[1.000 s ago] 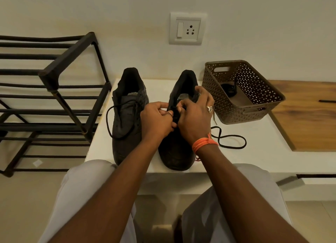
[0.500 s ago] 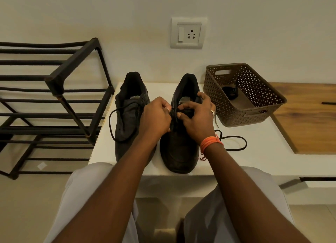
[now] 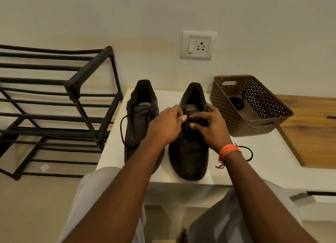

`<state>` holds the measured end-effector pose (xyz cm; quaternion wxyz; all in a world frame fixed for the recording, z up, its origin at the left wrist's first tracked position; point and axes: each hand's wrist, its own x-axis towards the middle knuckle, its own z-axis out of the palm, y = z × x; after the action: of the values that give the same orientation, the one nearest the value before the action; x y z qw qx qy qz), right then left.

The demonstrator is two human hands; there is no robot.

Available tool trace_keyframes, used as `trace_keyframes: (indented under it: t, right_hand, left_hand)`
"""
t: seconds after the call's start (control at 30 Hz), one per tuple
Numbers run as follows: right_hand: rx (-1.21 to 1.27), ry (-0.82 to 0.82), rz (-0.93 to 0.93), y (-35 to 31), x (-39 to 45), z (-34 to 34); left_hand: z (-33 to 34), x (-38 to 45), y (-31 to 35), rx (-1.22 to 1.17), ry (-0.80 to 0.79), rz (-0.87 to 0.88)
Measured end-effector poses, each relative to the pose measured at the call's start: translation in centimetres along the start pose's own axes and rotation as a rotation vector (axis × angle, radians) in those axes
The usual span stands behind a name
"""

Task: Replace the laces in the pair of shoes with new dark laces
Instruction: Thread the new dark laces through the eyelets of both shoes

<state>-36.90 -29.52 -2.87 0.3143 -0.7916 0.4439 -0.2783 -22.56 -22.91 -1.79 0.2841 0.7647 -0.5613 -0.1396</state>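
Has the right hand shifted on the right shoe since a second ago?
Yes. The right hand slid down from the collar toward the laces of the right shoe, its fingers now flatter.

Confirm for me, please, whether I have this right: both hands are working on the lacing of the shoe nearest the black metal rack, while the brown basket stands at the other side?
Not quite. In the head view the left hand and right hand are on the right shoe, the one nearer the brown basket, not the left shoe beside the black metal rack. The basket does stand at the other side.
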Motion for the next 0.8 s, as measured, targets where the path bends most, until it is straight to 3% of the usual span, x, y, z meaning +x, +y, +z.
trace_keyframes:
  t: [0.1,0.23,0.4,0.47,0.5,0.57,0.6,0.63,0.8]
  right_hand:
    - [-0.026,-0.024,-0.034,0.1,0.3,-0.4]
    - [-0.020,-0.026,-0.041,0.3,0.5,-0.9]
    - [-0.027,-0.020,-0.060,-0.1,0.2,-0.8]
    - [-0.027,-0.018,-0.070,-0.1,0.2,-0.9]
    - [-0.030,-0.016,-0.076,-0.2,0.1,-0.9]
    - [-0.035,-0.015,-0.079,-0.3,0.1,-0.8]
    - [-0.040,-0.015,-0.077,-0.2,0.0,-0.8]
    - [-0.049,-0.016,-0.079,-0.2,0.0,-0.7]
    - [-0.071,-0.019,-0.093,0.1,-0.1,-0.6]
  left_hand:
    - [0.4,0.8,0.5,-0.040,-0.022,0.020]
    - [-0.3,0.8,-0.4,-0.161,0.174,-0.078]
    - [-4.4,0.0,-0.8,-0.782,0.640,-0.169]
    - [-6.2,-0.3,-1.4,-1.139,0.836,-0.195]
    - [-7.0,-0.5,-2.1,-1.369,0.887,-0.204]
    - [-7.9,-0.9,-3.1,-1.755,0.842,-0.203]
    - [-8.1,-1.1,-3.1,-1.756,0.797,-0.210]
    - [-8.0,-1.3,-2.8,-1.594,0.750,-0.220]
    - [-3.2,-0.5,-1.0,-0.045,0.368,0.023]
